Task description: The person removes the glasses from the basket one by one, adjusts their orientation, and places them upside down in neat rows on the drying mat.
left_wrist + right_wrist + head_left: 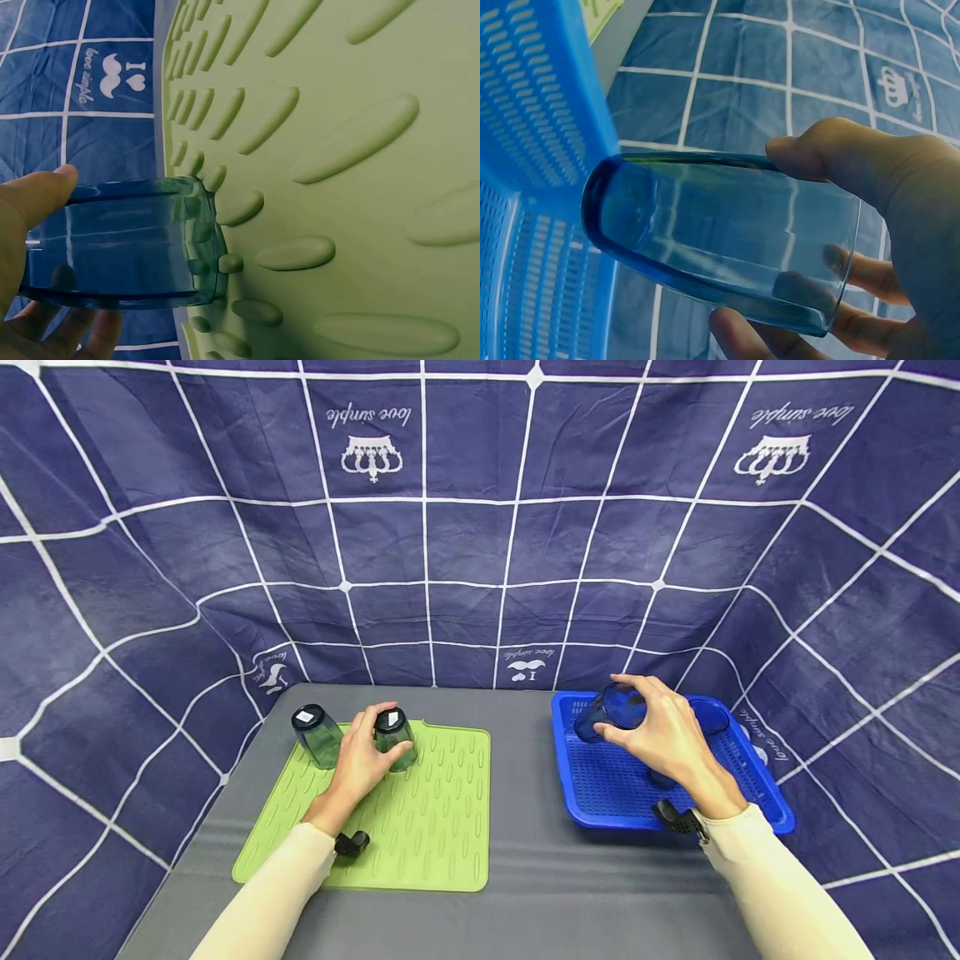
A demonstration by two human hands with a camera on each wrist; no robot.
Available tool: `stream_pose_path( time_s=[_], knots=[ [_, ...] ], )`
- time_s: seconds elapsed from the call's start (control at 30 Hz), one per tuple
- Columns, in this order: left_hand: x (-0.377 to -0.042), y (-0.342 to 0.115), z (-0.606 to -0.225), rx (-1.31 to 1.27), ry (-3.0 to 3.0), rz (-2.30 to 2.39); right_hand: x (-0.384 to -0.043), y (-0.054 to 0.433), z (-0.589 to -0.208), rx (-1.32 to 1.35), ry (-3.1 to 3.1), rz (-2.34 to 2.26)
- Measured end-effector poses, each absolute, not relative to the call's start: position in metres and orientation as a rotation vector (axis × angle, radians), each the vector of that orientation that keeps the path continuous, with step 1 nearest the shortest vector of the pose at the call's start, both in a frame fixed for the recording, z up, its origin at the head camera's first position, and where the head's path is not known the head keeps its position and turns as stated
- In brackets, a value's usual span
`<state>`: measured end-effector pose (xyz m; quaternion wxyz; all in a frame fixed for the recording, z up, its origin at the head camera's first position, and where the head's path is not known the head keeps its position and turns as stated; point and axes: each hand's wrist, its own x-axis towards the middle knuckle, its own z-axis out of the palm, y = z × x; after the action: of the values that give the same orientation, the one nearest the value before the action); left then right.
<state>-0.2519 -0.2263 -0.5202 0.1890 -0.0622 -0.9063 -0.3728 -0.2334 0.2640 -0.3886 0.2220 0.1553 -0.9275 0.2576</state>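
Note:
My left hand [362,752] grips a tinted drinking glass [396,745] near its upper end. This glass stands upside down on the green ridged mat [450,827], its rim right at the ridges in the left wrist view. To its left, a second upturned glass [321,742] stands at the mat's far left corner. My right hand [671,735] holds a blue-tinted glass [720,232] between thumb and fingers, tilted, over the far left part of the blue basket [600,789]. Another glass [708,717] is in the basket, partly hidden behind that hand.
Part of one more dark glass [660,778] shows in the basket below my right hand. A strip of grey table [521,777] separates mat and basket. A blue checked cloth [468,543] hangs behind and along both sides.

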Motion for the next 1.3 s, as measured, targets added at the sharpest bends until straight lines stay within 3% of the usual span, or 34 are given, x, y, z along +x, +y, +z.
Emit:
stream_pose_path(
  time_s=[1.3],
  knots=[
    [-0.238,-0.222,-0.495,-0.275,-2.440,-0.987,-0.192,0.211,-0.385,0.510,-2.420,1.070]
  ],
)
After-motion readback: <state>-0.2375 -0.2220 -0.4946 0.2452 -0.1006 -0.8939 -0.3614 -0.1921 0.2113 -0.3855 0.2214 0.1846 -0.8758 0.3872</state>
